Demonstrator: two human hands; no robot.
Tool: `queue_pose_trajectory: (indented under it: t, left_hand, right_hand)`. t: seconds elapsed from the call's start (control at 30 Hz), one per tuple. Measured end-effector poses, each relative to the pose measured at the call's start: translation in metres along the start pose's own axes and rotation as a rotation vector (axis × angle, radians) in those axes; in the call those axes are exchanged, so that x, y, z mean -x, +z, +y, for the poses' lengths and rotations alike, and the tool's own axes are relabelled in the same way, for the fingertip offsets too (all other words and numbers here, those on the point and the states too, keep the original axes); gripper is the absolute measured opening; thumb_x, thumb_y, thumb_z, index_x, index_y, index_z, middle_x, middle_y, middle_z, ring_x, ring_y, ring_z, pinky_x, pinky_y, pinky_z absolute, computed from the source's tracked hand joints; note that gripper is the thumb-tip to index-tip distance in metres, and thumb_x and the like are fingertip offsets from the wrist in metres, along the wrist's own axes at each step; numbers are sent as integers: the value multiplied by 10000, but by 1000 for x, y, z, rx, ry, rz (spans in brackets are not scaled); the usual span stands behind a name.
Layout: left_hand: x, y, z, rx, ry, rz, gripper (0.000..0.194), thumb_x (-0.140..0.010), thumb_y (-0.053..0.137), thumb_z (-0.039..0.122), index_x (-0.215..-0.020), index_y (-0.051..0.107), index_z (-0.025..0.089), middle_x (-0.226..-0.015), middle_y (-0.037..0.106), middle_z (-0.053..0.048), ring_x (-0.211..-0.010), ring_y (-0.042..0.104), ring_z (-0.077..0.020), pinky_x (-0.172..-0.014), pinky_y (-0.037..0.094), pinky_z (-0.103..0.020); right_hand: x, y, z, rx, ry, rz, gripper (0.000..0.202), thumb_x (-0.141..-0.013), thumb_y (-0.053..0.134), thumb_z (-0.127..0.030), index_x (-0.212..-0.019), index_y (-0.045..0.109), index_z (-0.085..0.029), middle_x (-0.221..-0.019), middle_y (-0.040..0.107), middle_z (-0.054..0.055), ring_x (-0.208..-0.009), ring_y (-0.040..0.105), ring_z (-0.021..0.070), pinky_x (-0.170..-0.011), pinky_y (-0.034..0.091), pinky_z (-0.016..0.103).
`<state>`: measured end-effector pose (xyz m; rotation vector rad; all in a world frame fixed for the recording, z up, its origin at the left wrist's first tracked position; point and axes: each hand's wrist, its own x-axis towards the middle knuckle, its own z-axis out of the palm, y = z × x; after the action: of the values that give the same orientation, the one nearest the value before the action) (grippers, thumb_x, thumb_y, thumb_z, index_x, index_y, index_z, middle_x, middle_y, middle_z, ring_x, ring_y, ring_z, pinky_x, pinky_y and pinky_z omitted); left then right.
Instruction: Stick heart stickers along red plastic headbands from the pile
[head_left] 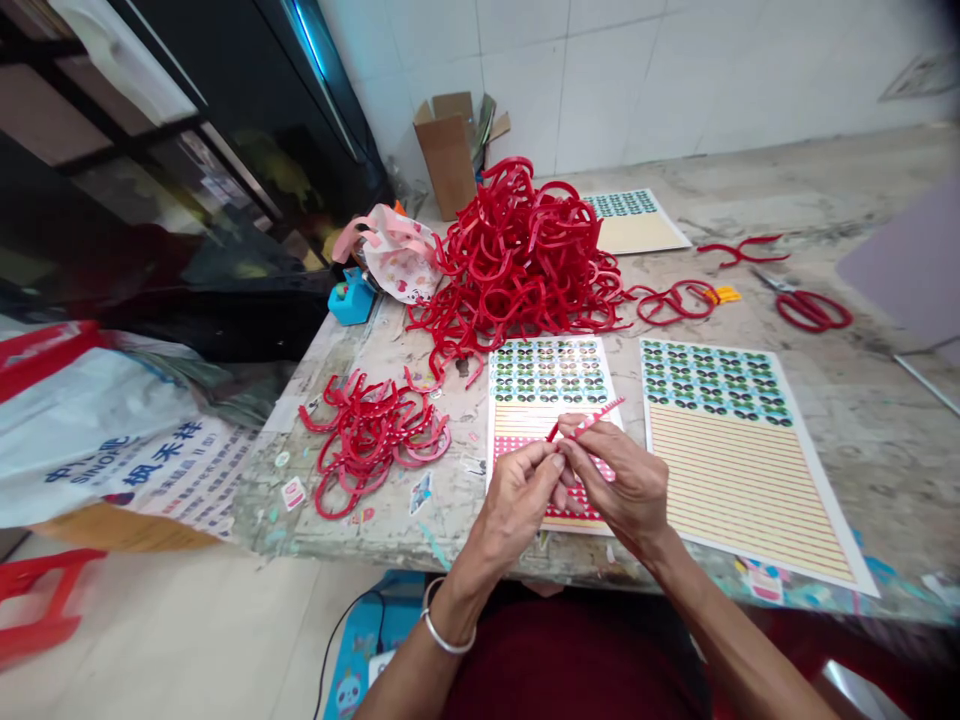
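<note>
My left hand (519, 492) and my right hand (624, 482) meet over a sticker sheet (551, 385) near the table's front edge. Both pinch a red plastic headband (592, 418) that carries a strip of white dots and points up to the right. A silver bangle circles my left wrist. The sheet below shows rows of eye stickers on top and red dotted strips lower down. A large heap of plain red headbands (521, 262) lies beyond it. A smaller pile of dotted headbands (375, 432) sits to the left of my hands.
A second sticker sheet (739, 450) lies on the right, a third (636, 220) at the back. Red scissors (806, 305) and loose headbands (675, 298) are at the right back. A cardboard box (450, 150), a patterned bag (397, 255) and a blue tape dispenser (351, 298) stand at left.
</note>
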<state>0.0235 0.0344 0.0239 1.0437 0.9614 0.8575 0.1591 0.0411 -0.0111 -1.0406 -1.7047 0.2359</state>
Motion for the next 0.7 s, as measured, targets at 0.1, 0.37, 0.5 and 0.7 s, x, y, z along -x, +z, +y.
queue_pose_trajectory:
  t: [0.1,0.37,0.5,0.7]
  left_hand:
    - [-1,2,-4,-7,-14,6,269,-857,495,405,-746,529,162,-610,436,44,-461,434,-62,-486,363,-206]
    - [11,8,-12,266,-180,114,298,-797,578,444,-822,494,160,-607,384,63,-444,291,-36,-417,293,-181]
    - [14,9,-15,381,-217,120,293,-789,598,427,-820,485,158,-622,370,69,-449,267,-26,-413,276,-164]
    - [16,8,-25,293,-170,157,311,-805,570,464,-855,486,169,-606,364,77,-426,277,-26,-389,275,-153]
  right_hand:
    - [1,-2,3,78,-9,-37,309,-815,580,-116,-1107,621,-207,-1091,673,90,-1008,634,214,-875,530,372]
    - [-1,-15,18,0,274,-15,238,-860,542,-231,-1059,666,-191,-1016,689,82,-913,652,211,-816,546,375]
    - [15,-11,3,-310,665,-67,268,-869,521,-342,-984,696,-174,-878,697,60,-661,643,153,-546,562,274]
    - [28,6,-18,-589,890,-120,270,-730,691,-372,-910,699,-170,-753,665,41,-608,576,127,-461,472,204]
